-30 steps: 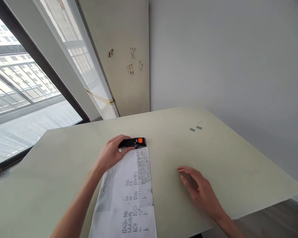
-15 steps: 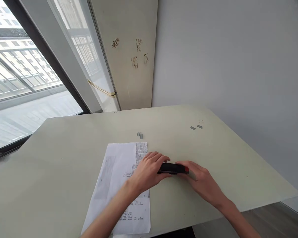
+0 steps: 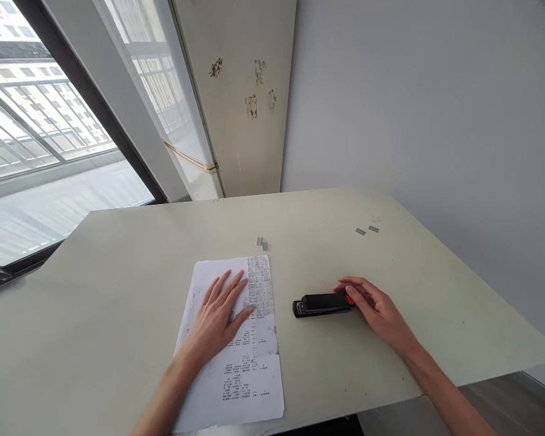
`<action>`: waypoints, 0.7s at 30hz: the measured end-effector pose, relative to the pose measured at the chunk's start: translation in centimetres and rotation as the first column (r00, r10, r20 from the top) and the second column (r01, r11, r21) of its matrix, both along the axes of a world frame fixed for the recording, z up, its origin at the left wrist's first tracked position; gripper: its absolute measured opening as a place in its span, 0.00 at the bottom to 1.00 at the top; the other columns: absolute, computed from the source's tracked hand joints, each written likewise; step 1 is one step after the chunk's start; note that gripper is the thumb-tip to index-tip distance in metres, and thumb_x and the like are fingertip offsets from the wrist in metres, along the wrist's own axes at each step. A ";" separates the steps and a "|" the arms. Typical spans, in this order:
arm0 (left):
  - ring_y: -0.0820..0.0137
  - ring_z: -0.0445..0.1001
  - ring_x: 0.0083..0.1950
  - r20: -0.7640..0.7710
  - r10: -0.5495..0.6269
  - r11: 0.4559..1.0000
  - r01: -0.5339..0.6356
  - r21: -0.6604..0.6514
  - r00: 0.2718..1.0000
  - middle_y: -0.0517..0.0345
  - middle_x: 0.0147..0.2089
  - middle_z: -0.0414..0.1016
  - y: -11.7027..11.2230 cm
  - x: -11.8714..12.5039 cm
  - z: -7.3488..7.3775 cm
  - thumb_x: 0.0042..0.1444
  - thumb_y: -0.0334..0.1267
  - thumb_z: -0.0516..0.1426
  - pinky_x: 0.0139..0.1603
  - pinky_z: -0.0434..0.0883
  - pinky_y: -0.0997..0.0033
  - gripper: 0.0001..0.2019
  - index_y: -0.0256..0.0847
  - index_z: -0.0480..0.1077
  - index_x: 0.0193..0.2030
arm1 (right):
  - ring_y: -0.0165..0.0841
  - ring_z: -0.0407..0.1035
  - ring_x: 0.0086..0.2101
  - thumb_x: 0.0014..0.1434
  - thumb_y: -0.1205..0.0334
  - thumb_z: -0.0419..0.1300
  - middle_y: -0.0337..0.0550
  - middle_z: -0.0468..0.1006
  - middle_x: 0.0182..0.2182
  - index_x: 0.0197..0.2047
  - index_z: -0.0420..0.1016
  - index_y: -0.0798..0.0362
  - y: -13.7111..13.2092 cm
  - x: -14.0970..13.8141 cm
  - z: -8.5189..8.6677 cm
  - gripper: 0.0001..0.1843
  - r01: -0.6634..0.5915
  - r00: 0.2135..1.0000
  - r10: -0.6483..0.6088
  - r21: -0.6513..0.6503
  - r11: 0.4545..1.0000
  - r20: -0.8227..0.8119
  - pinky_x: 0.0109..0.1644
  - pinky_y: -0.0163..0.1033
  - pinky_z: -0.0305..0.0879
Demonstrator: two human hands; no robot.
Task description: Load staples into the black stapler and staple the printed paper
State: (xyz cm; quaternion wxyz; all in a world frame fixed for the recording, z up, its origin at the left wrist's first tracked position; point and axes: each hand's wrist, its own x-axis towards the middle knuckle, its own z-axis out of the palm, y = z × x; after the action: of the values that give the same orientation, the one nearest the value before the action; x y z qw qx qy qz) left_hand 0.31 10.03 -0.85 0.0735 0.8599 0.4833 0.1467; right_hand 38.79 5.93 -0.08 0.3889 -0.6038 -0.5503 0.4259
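My left hand (image 3: pixel 215 321) lies flat with fingers spread on a printed sheet of paper (image 3: pixel 258 375). Dense print runs down the sheet's right side, and a fold crosses its lower part. To the right of the paper, a black stapler (image 3: pixel 324 302) with a red rear end rests on the table, its front pointing left. My right hand (image 3: pixel 381 312) grips the stapler's rear end, with the thumb on the near side and the fingers curled behind it. Part of that end is hidden by the hand.
Two short strips of staples (image 3: pixel 262 244) lie on the pale table (image 3: pixel 140 315) beyond the paper. Another pair of strips (image 3: pixel 367 230) sits at the far right. A grey wall (image 3: pixel 413 103) borders the right side, and a window (image 3: pixel 40 133) stands at the left.
My left hand has let go of the stapler's front and moved left onto the paper, spreading flat. The stapler's front is now uncovered, and my right hand stays at its rear.
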 end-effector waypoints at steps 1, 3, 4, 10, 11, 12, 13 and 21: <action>0.53 0.45 0.82 -0.004 0.006 1.000 -0.006 0.009 1.000 0.60 0.80 0.53 0.0 0.1 -0.1 0.74 0.53 0.52 0.78 0.55 0.40 0.31 0.55 0.50 0.79 | 0.40 0.78 0.50 0.71 0.40 0.55 0.46 0.84 0.52 0.54 0.77 0.45 -0.1 -0.1 -0.4 0.22 0.038 0.999 -0.038 -0.002 0.999 -0.008 0.55 0.42 0.74; 0.53 0.46 0.82 -0.008 0.017 1.000 -0.017 0.017 1.000 0.61 0.80 0.53 -0.1 0.2 -0.1 0.74 0.52 0.51 0.78 0.55 0.40 0.30 0.56 0.50 0.79 | 0.40 0.77 0.50 0.71 0.39 0.55 0.46 0.84 0.52 0.53 0.77 0.45 -0.2 -0.3 -1.0 0.21 0.075 0.997 -0.075 -0.010 0.997 -0.011 0.55 0.41 0.73; 0.53 0.46 0.82 -0.008 0.022 1.000 -0.022 0.018 1.000 0.61 0.80 0.53 -0.1 0.2 -0.1 0.74 0.52 0.51 0.77 0.56 0.40 0.30 0.56 0.50 0.79 | 0.40 0.77 0.50 0.71 0.39 0.56 0.46 0.83 0.52 0.53 0.78 0.45 -0.3 -0.4 -1.2 0.21 0.081 0.997 -0.082 -0.012 0.997 -0.013 0.55 0.41 0.73; 0.53 0.48 0.81 0.011 0.021 0.999 -0.021 0.040 1.000 0.61 0.79 0.55 -0.1 0.0 0.0 0.74 0.51 0.51 0.76 0.59 0.40 0.30 0.56 0.50 0.79 | 0.38 0.77 0.48 0.71 0.39 0.55 0.44 0.84 0.51 0.50 0.78 0.45 -0.3 -0.7 -1.3 0.21 0.106 0.994 -0.106 -0.011 0.994 -0.040 0.53 0.39 0.73; 0.53 0.48 0.81 0.011 0.016 0.999 -0.016 0.038 1.000 0.61 0.79 0.55 -0.1 0.0 0.1 0.74 0.50 0.51 0.76 0.60 0.40 0.29 0.56 0.50 0.79 | 0.38 0.77 0.48 0.71 0.39 0.55 0.44 0.84 0.51 0.51 0.78 0.44 -0.4 -0.7 -1.3 0.21 0.101 0.994 -0.102 -0.011 0.995 -0.039 0.54 0.39 0.73; 0.53 0.48 0.81 0.012 0.013 0.999 -0.014 0.035 1.000 0.61 0.79 0.55 -0.1 0.0 0.1 0.74 0.50 0.51 0.75 0.61 0.39 0.29 0.56 0.51 0.78 | 0.38 0.77 0.47 0.71 0.39 0.55 0.44 0.84 0.51 0.51 0.78 0.44 -0.4 -0.7 -1.3 0.21 0.098 0.995 -0.098 -0.010 0.995 -0.033 0.54 0.39 0.73; 0.52 0.48 0.81 0.015 0.014 0.999 -0.015 0.031 1.000 0.60 0.79 0.55 0.0 0.1 0.2 0.75 0.49 0.51 0.74 0.62 0.39 0.28 0.55 0.52 0.78 | 0.38 0.77 0.47 0.71 0.39 0.55 0.43 0.84 0.51 0.51 0.78 0.44 -0.4 -0.7 -1.4 0.21 0.096 0.995 -0.096 -0.011 0.995 -0.024 0.53 0.38 0.73; 0.54 0.58 0.76 0.121 0.011 0.997 -0.020 0.080 0.993 0.56 0.67 0.73 3.6 2.9 1.4 0.74 0.45 0.52 0.71 0.67 0.45 0.15 0.50 0.70 0.63 | 0.42 0.77 0.48 0.70 0.37 0.54 0.47 0.84 0.51 0.50 0.80 0.46 -0.5 -0.7 -1.5 0.24 0.080 0.996 -0.080 0.003 0.997 0.033 0.52 0.40 0.75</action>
State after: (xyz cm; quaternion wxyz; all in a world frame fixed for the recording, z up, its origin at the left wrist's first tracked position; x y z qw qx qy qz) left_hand 3.26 13.60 0.55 0.0662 0.8481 0.4783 0.2183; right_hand 38.12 5.46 -1.61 0.3971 -0.6320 -0.5322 0.3996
